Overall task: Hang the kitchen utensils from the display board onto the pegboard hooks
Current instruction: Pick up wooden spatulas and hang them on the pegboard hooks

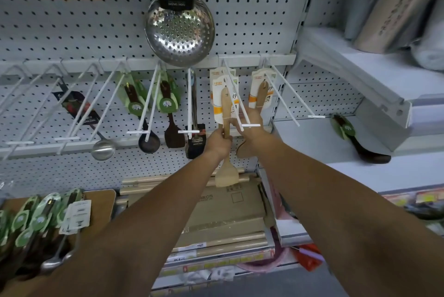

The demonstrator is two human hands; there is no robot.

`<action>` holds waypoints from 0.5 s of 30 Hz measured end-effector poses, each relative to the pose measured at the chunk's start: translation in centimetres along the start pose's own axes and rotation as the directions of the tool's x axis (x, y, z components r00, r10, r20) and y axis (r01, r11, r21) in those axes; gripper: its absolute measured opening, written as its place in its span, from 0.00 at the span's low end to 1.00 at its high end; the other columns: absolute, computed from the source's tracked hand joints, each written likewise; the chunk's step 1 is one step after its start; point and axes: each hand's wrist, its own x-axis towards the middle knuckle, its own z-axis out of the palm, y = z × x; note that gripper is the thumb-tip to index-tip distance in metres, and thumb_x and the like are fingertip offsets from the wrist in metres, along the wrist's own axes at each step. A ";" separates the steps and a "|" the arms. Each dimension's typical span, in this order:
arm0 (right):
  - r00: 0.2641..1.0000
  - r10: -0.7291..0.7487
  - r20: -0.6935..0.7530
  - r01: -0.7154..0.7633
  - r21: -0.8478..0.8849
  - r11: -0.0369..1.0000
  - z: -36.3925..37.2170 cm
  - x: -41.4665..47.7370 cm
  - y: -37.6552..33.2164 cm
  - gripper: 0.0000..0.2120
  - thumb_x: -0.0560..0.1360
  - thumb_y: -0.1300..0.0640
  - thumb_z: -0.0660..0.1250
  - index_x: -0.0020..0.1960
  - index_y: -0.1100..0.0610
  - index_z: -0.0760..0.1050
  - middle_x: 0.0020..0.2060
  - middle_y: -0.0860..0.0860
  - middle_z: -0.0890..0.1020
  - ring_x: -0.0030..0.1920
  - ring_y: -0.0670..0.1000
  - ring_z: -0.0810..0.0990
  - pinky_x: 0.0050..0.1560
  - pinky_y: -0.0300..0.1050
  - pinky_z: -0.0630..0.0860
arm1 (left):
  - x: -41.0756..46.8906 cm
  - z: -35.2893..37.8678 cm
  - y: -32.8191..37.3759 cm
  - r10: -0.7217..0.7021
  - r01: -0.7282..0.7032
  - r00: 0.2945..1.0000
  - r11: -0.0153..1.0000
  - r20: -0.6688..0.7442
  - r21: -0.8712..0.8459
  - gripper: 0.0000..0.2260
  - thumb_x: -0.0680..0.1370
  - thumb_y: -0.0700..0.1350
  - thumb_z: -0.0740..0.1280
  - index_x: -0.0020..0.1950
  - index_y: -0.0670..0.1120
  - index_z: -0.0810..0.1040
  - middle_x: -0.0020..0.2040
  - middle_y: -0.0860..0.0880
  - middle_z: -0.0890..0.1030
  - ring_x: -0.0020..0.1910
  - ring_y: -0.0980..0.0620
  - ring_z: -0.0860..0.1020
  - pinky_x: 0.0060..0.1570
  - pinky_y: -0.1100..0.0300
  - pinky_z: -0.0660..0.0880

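Head view. A black card (176, 3) on the handle of a perforated steel skimmer (180, 32) reads "HONG JAYU". The same wording shows faintly on a black-carded tool (195, 144) lower down. Two dark wooden utensils (168, 104) hang in green sleeves with a round label bearing one white character. Two orange-and-white cards (217, 104) carry Chinese writing too small to read.

The wall is a white pegboard (252, 20) with a row of long white double-rod hooks ending in crossbars. A white shelf (360, 75) juts out at the right, and a dark spoon (360, 147) with a green label lies below it. Under the hooks sit rolling pins (168, 181) and flat cardboard boxes (228, 212). At the lower left a brown display board (101, 203) holds a bunch of green-labelled utensils (40, 219).

Both forearms reach up and forward. The left hand (217, 144) has its fingers curled round the handle of a wooden spatula (227, 176), which hangs upright with its blade down. Its carded top is against the rods of a hook (250, 125). The right hand (253, 128) is raised just beside that hook's crossbar, in front of a second carded wooden handle (262, 94). Whether its fingers grasp anything cannot be told.
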 end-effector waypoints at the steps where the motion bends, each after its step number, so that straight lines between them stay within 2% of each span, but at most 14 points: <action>1: 1.000 0.023 0.011 -0.023 0.021 1.000 0.0 -0.2 -0.1 0.09 0.76 0.62 0.70 0.40 0.52 0.73 0.39 0.49 0.79 0.49 0.52 0.78 0.59 0.49 0.78 | 0.1 -0.1 0.0 0.005 -0.004 1.000 1.000 0.007 -0.006 0.12 0.80 0.45 0.59 0.60 0.46 0.77 0.51 0.44 0.81 0.47 0.45 0.79 0.41 0.57 0.73; 3: 1.000 -0.018 -0.023 0.019 0.030 0.999 -0.1 0.0 -0.3 0.06 0.75 0.65 0.70 0.43 0.55 0.77 0.45 0.57 0.82 0.48 0.55 0.79 0.57 0.52 0.79 | 0.4 -0.2 -0.2 0.008 -0.007 1.000 0.999 0.023 -0.032 0.11 0.80 0.45 0.61 0.60 0.47 0.78 0.52 0.45 0.82 0.50 0.45 0.80 0.48 0.54 0.77; 4: 0.998 -0.041 -0.038 0.043 0.051 0.998 -0.2 0.2 -0.2 0.04 0.75 0.66 0.69 0.47 0.58 0.79 0.46 0.57 0.81 0.48 0.55 0.78 0.55 0.50 0.80 | 0.5 -0.4 -0.4 0.002 -0.001 1.000 0.999 0.028 -0.043 0.11 0.80 0.45 0.61 0.60 0.48 0.78 0.52 0.45 0.82 0.51 0.45 0.80 0.51 0.52 0.78; 6: 0.999 -0.017 -0.042 0.019 0.053 0.998 -0.3 0.4 -0.2 0.12 0.78 0.67 0.65 0.61 0.66 0.76 0.48 0.56 0.78 0.49 0.54 0.76 0.45 0.34 0.77 | 0.5 -0.8 -0.7 -0.002 0.003 0.999 0.999 0.032 -0.052 0.10 0.79 0.44 0.63 0.59 0.49 0.79 0.53 0.47 0.83 0.51 0.46 0.80 0.56 0.49 0.79; 7: 0.999 -0.015 -0.032 0.016 0.035 0.999 -0.4 0.2 -0.1 0.14 0.80 0.67 0.63 0.65 0.67 0.74 0.49 0.56 0.77 0.50 0.54 0.75 0.37 0.27 0.73 | 0.4 -1.0 -0.7 0.003 -0.002 1.000 0.999 0.027 -0.049 0.10 0.79 0.44 0.64 0.59 0.48 0.79 0.53 0.48 0.82 0.52 0.46 0.80 0.56 0.48 0.78; 8: 1.000 -0.013 -0.020 0.013 -0.001 1.000 -0.3 0.3 0.3 0.15 0.80 0.67 0.63 0.66 0.66 0.73 0.51 0.57 0.77 0.52 0.55 0.76 0.33 0.25 0.70 | 0.1 -1.2 -0.7 0.006 -0.006 1.000 0.999 0.013 -0.043 0.10 0.79 0.44 0.65 0.60 0.47 0.78 0.53 0.50 0.81 0.52 0.47 0.79 0.57 0.49 0.78; 9: 1.000 -0.008 -0.012 0.008 -0.035 0.999 -0.3 0.3 0.5 0.16 0.79 0.66 0.65 0.66 0.66 0.73 0.53 0.57 0.78 0.53 0.55 0.77 0.34 0.27 0.71 | -0.3 -1.4 -0.7 0.008 -0.008 1.000 1.000 -0.002 -0.028 0.10 0.79 0.44 0.66 0.60 0.45 0.77 0.52 0.51 0.79 0.51 0.48 0.78 0.57 0.50 0.77; 10: 1.000 -0.008 0.004 0.009 -0.055 0.998 -0.2 -0.2 0.7 0.16 0.78 0.64 0.67 0.66 0.64 0.74 0.55 0.57 0.80 0.55 0.56 0.79 0.40 0.31 0.73 | -0.7 -1.6 -0.8 0.010 -0.011 1.000 1.000 -0.012 -0.003 0.09 0.80 0.45 0.65 0.58 0.45 0.77 0.50 0.51 0.77 0.50 0.49 0.76 0.54 0.54 0.77; 12: 0.999 -0.031 0.036 0.035 -0.108 0.994 -0.2 -1.4 0.9 0.15 0.78 0.60 0.69 0.64 0.61 0.76 0.57 0.58 0.82 0.58 0.58 0.81 0.52 0.44 0.77 | -1.7 -2.1 -1.4 0.034 -0.033 0.999 0.997 -0.014 0.077 0.04 0.81 0.46 0.62 0.50 0.47 0.75 0.46 0.49 0.77 0.46 0.49 0.75 0.43 0.58 0.72; 13: 0.995 -0.067 0.072 0.077 -0.157 0.985 -0.2 -1.9 1.1 0.15 0.79 0.58 0.67 0.64 0.59 0.76 0.58 0.58 0.82 0.58 0.59 0.80 0.57 0.50 0.78 | -2.2 -2.7 -2.1 0.046 -0.045 0.999 0.990 -0.010 0.133 0.05 0.81 0.46 0.61 0.49 0.48 0.75 0.47 0.48 0.78 0.45 0.48 0.75 0.42 0.58 0.70; 15: 0.973 -0.120 0.196 0.186 -0.369 0.911 -0.6 -2.9 1.5 0.17 0.81 0.54 0.63 0.69 0.56 0.72 0.62 0.56 0.79 0.59 0.58 0.79 0.54 0.49 0.77 | -3.7 -4.4 -3.6 0.078 -0.068 0.997 0.955 -0.024 0.289 0.10 0.81 0.48 0.59 0.59 0.49 0.76 0.52 0.45 0.81 0.48 0.45 0.78 0.45 0.57 0.73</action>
